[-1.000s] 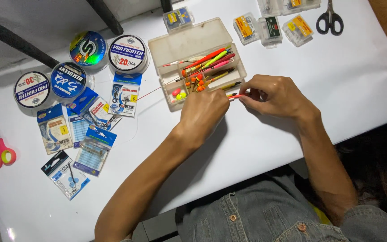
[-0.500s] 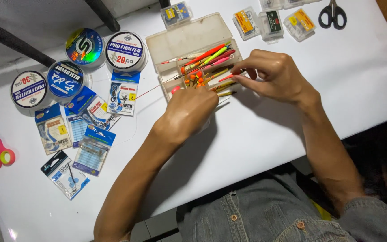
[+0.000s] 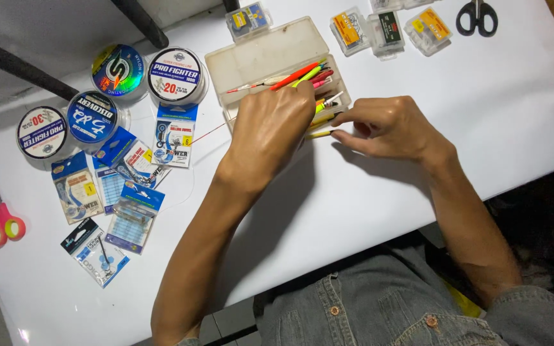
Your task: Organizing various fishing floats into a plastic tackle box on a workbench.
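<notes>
A clear plastic box (image 3: pixel 261 61) lies open on the white table (image 3: pixel 367 211), holding slim fishing floats (image 3: pixel 302 74) in red, yellow, green and pink. My left hand (image 3: pixel 274 128) lies over the box's tray with its fingers curled down among the floats; the fingertips are hidden. My right hand (image 3: pixel 389 128) rests just right of the box. Its thumb and forefinger pinch the end of a thin yellow float (image 3: pixel 318 134) at the tray's near edge.
Several fishing line spools (image 3: pixel 174 75) and blue hook packets (image 3: pixel 126 218) lie at the left, along with pink-handled scissors (image 3: pixel 0 221). Small clear tackle boxes (image 3: pixel 379 27) and black scissors (image 3: pixel 477 16) sit along the far edge. The table's near edge runs by my lap.
My left hand has moved from in front of the box up over its tray. My right hand has slid down to the tray's near right corner.
</notes>
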